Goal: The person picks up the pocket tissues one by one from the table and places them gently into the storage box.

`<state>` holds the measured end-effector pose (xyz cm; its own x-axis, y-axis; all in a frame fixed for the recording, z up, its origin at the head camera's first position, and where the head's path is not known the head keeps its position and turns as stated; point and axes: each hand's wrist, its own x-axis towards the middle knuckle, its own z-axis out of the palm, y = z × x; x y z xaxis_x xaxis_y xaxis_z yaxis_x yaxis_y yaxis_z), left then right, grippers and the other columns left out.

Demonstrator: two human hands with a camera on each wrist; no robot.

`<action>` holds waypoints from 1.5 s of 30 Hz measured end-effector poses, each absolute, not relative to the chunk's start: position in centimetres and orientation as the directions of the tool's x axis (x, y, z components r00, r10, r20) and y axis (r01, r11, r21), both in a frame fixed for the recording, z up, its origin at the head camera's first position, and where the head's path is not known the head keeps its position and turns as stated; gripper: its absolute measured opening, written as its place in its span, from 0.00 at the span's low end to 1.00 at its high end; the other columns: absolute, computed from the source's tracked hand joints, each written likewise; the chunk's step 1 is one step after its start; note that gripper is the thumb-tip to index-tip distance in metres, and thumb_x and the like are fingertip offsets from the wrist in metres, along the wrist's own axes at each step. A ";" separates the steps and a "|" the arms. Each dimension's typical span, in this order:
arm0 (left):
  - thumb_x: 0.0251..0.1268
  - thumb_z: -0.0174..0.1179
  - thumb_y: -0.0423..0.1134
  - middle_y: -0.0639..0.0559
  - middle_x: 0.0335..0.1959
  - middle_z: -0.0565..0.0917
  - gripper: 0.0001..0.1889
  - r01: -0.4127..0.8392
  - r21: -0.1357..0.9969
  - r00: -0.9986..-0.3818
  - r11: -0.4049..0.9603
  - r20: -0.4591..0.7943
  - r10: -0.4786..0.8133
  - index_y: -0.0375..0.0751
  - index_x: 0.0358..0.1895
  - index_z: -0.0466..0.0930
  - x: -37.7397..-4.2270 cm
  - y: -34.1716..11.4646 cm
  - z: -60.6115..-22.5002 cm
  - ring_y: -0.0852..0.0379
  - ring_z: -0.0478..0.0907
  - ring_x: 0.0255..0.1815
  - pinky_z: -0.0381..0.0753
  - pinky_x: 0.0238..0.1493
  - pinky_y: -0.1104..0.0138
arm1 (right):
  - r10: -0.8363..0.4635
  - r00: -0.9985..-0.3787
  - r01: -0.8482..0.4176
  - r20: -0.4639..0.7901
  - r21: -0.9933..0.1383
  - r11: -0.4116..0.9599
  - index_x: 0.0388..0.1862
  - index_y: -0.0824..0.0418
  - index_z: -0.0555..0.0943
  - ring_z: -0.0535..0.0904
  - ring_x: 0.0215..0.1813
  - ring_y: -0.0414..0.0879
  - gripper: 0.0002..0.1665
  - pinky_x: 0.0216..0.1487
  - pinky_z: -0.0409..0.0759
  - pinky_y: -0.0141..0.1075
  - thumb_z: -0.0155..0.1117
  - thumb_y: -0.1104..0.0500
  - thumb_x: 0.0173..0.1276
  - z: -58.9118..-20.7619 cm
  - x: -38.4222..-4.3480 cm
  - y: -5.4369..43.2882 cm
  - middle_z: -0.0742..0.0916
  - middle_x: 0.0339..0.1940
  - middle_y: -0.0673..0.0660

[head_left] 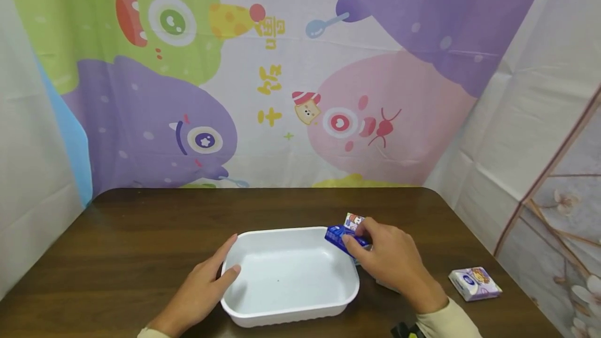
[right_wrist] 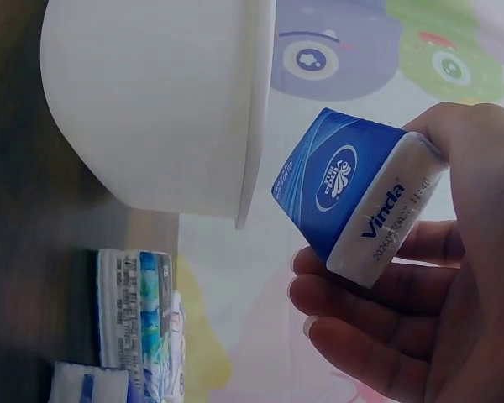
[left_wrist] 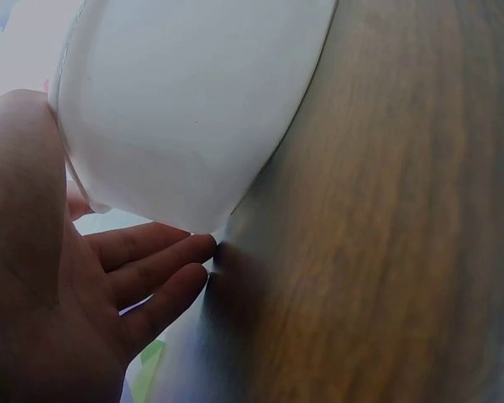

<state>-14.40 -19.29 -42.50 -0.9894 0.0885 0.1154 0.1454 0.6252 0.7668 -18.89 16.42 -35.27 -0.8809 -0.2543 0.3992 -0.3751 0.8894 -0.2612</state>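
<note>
A white plastic basin (head_left: 291, 312) stands on the table, its inside bare. My left hand (head_left: 202, 288) holds its left end, thumb over the rim and fingers along the outer wall (left_wrist: 193, 109). Between thumb and fingers, my right hand (head_left: 394, 254) pinches a small blue-and-white Vinda tissue pack (right_wrist: 336, 185). That pack (head_left: 340, 236) is tilted and overlaps the basin's far right corner in the head view; the right wrist view has it beside the basin's rim.
A purple-and-white tissue pack (head_left: 475, 283) lies at the table's right. Another pack (head_left: 353, 220) shows behind the right hand. In the right wrist view, a blue-green pack (right_wrist: 134, 319) and a white-and-blue one (right_wrist: 88, 386) sit near the basin. A cartoon-printed cloth (head_left: 281, 160) hangs behind the table.
</note>
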 end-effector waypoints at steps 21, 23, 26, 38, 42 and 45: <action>0.77 0.53 0.50 0.41 0.73 0.68 0.32 0.224 0.746 -0.973 0.627 0.208 0.101 0.49 0.79 0.59 -14.3 -19.3 -42.5 0.42 0.67 0.71 0.68 0.66 0.46 | -0.313 -0.834 -0.445 0.455 -0.217 0.869 0.30 0.47 0.80 0.71 0.23 0.37 0.15 0.26 0.70 0.36 0.69 0.40 0.63 -35.8 -18.6 15.4 0.82 0.23 0.42; 0.77 0.54 0.49 0.41 0.73 0.68 0.32 0.235 0.745 -0.970 0.624 0.221 0.102 0.48 0.79 0.59 -14.3 -19.2 -42.6 0.42 0.66 0.71 0.68 0.67 0.47 | -0.320 -0.834 -0.451 0.450 -0.221 0.865 0.30 0.48 0.80 0.70 0.23 0.37 0.15 0.26 0.70 0.36 0.69 0.40 0.63 -35.9 -18.5 15.3 0.82 0.23 0.42; 0.76 0.55 0.47 0.42 0.74 0.67 0.31 0.253 0.742 -0.965 0.621 0.241 0.104 0.45 0.78 0.60 -14.3 -19.2 -42.8 0.43 0.65 0.72 0.66 0.67 0.48 | -0.330 -0.829 -0.462 0.451 -0.221 0.859 0.30 0.48 0.80 0.70 0.23 0.37 0.15 0.26 0.69 0.35 0.68 0.40 0.63 -35.9 -18.5 15.2 0.81 0.22 0.42; 0.75 0.57 0.44 0.43 0.74 0.68 0.30 0.244 0.748 -0.966 0.617 0.244 0.087 0.45 0.77 0.62 -14.2 -18.9 -42.7 0.43 0.66 0.72 0.66 0.67 0.48 | -0.348 -0.819 -0.483 0.456 -0.220 0.848 0.30 0.48 0.81 0.71 0.23 0.35 0.15 0.26 0.70 0.34 0.70 0.40 0.62 -35.9 -18.5 15.1 0.81 0.23 0.39; 0.75 0.57 0.43 0.44 0.73 0.70 0.29 0.256 0.746 -0.962 0.615 0.257 0.088 0.46 0.76 0.65 -14.3 -18.9 -42.8 0.43 0.66 0.71 0.67 0.67 0.46 | -0.354 -0.810 -0.492 0.468 -0.212 0.844 0.29 0.47 0.81 0.70 0.23 0.35 0.14 0.25 0.69 0.33 0.70 0.40 0.61 -36.0 -18.5 15.0 0.80 0.22 0.38; 0.75 0.57 0.43 0.44 0.72 0.71 0.28 0.265 0.743 -0.959 0.614 0.267 0.091 0.47 0.76 0.66 -14.3 -18.9 -42.8 0.42 0.67 0.71 0.66 0.67 0.46 | -0.355 -0.809 -0.491 0.468 -0.206 0.846 0.29 0.46 0.80 0.70 0.23 0.35 0.15 0.25 0.69 0.33 0.70 0.39 0.61 -36.1 -18.5 14.9 0.80 0.22 0.38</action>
